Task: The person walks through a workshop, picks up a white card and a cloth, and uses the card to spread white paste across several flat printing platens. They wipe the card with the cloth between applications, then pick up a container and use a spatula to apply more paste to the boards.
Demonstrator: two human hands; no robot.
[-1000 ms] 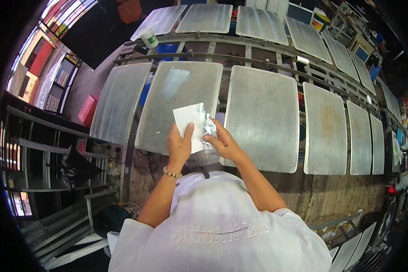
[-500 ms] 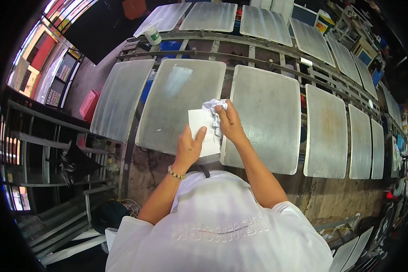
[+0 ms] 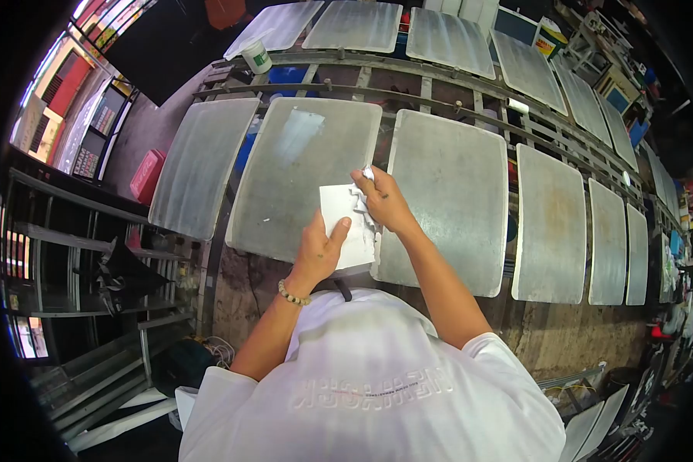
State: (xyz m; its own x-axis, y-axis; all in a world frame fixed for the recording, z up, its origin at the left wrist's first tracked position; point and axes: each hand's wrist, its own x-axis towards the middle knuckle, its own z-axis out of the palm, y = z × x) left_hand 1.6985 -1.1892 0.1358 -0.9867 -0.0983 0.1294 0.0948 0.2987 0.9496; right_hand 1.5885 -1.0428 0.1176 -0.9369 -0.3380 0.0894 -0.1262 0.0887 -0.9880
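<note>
My left hand (image 3: 319, 248) grips a white paper sheet (image 3: 357, 245) by its left side, the thumb lying across its face. Along the sheet's right edge runs a crumpled white strip (image 3: 359, 202), pinched at its top between the fingers of my right hand (image 3: 386, 202). Whether strip and sheet are one piece, I cannot tell. Beneath my hands are two flat grey panels with pale borders, a left panel (image 3: 285, 200) with a whitish smear near its top and a right panel (image 3: 446, 200).
More grey panels (image 3: 550, 231) stand in rows to the right and across the metal rack (image 3: 362, 77). On the far rail stands a white tub (image 3: 256, 56). A pink container (image 3: 147, 176) is at the left, above dark metal frames (image 3: 92, 239).
My right hand has shifted slightly left and closed more over the crumpled strip, so less of it shows above the sheet. My left hand stays nearly in place.
</note>
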